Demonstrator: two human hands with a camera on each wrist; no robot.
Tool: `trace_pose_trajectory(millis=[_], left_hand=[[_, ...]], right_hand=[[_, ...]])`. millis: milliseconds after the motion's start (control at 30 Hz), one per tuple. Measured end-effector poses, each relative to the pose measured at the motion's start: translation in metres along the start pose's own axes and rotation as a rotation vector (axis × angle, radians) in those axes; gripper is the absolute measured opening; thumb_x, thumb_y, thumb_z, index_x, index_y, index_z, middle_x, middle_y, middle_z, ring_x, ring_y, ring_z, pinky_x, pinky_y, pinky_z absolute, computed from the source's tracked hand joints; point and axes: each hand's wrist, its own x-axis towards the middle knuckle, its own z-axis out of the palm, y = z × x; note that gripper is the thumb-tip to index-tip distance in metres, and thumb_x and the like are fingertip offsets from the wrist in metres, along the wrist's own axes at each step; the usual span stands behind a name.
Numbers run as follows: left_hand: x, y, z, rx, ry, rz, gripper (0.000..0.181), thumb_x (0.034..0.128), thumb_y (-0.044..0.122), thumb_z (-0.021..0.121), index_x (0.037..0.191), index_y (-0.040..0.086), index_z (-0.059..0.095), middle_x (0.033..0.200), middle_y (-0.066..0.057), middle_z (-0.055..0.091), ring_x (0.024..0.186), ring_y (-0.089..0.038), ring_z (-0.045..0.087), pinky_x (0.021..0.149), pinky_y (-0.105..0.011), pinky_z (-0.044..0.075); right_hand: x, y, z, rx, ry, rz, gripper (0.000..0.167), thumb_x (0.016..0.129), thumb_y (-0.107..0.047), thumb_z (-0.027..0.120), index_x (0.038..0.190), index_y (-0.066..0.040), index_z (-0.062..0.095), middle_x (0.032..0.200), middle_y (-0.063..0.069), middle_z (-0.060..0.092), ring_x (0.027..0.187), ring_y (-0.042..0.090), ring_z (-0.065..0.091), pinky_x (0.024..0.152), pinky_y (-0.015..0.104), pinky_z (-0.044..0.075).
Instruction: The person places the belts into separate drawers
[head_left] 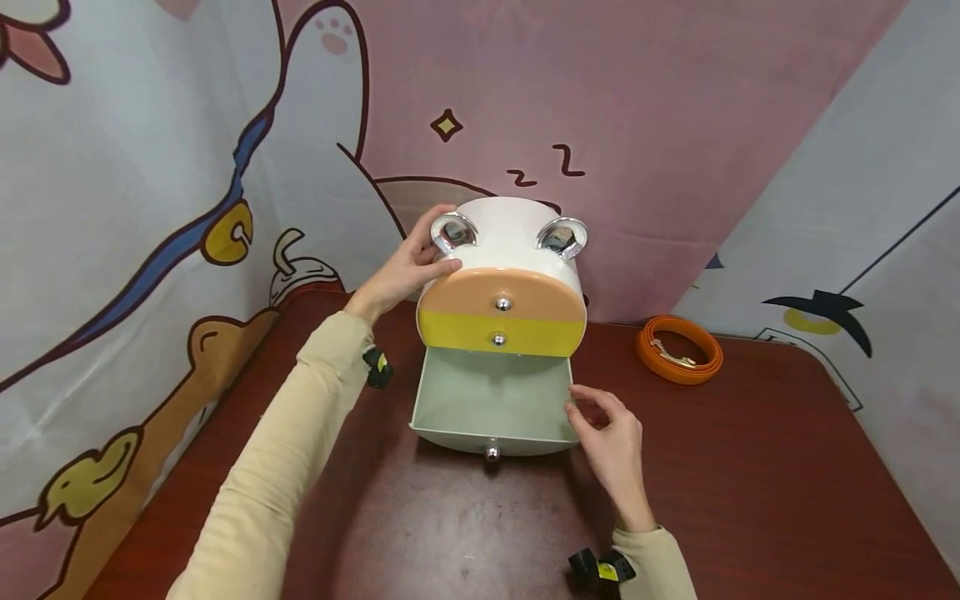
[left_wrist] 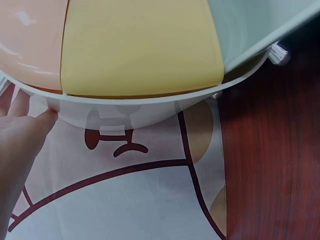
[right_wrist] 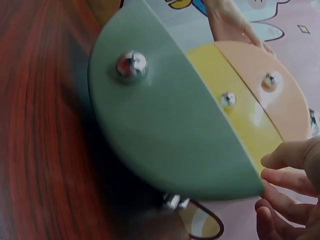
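A small white cabinet (head_left: 517,229) with shiny silver ears stands on the table. Its front has a peach drawer (head_left: 461,292) and a yellow drawer (head_left: 457,331), both closed, each with a round silver knob. The light green bottom drawer (head_left: 491,396) is pulled out, and nothing lies in it. My left hand (head_left: 405,262) rests against the cabinet's upper left side by one ear, the thumb along the front edge. At the green drawer's right side edge, my right hand (head_left: 611,433) pinches the rim between thumb and fingers. The right wrist view shows the drawer's rounded front and knob (right_wrist: 132,65).
A coiled orange belt (head_left: 701,333) with a metal buckle lies to the cabinet's right on the dark red-brown table (head_left: 772,467). Behind the table hangs a cloth (head_left: 637,100) with cartoon prints. Small black cameras sit on both wrists.
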Motion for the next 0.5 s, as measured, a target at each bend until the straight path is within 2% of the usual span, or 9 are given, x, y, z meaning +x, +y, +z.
trace_pose_trajectory(millis=[200, 367, 500], left_hand=[[-0.001, 0.001, 0.0, 0.006, 0.007, -0.004, 0.074, 0.0934, -0.002, 0.06, 0.151, 0.025, 0.022, 0.145, -0.011, 0.038, 0.125, -0.024, 0.047, 0.092, -0.034, 0.046], [-0.002, 0.002, 0.0, 0.013, 0.008, -0.009, 0.074, 0.0936, -0.001, 0.06, 0.151, 0.025, 0.022, 0.144, -0.009, 0.039, 0.127, -0.022, 0.046, 0.094, -0.036, 0.045], [-0.002, 0.003, 0.001, 0.014, 0.01, -0.009, 0.074, 0.0935, -0.001, 0.061, 0.151, 0.027, 0.023, 0.145, -0.009, 0.039, 0.128, -0.022, 0.045, 0.096, -0.037, 0.043]], right_hand=[[0.011, 0.017, -0.006, -0.02, -0.008, 0.053, 0.022, 0.083, -0.003, 0.074, 0.105, -0.001, 0.073, 0.094, 0.014, 0.071, 0.076, 0.027, 0.067, 0.064, 0.008, 0.045], [0.017, 0.037, -0.014, -0.08, -0.042, 0.126, 0.029, 0.087, -0.011, 0.073, 0.114, -0.003, 0.069, 0.105, 0.017, 0.069, 0.087, 0.03, 0.068, 0.066, 0.007, 0.044], [0.024, 0.054, -0.025, -0.169, -0.036, 0.164, 0.035, 0.09, -0.019, 0.07, 0.122, -0.004, 0.066, 0.115, 0.019, 0.066, 0.093, 0.034, 0.067, 0.074, 0.029, 0.054]])
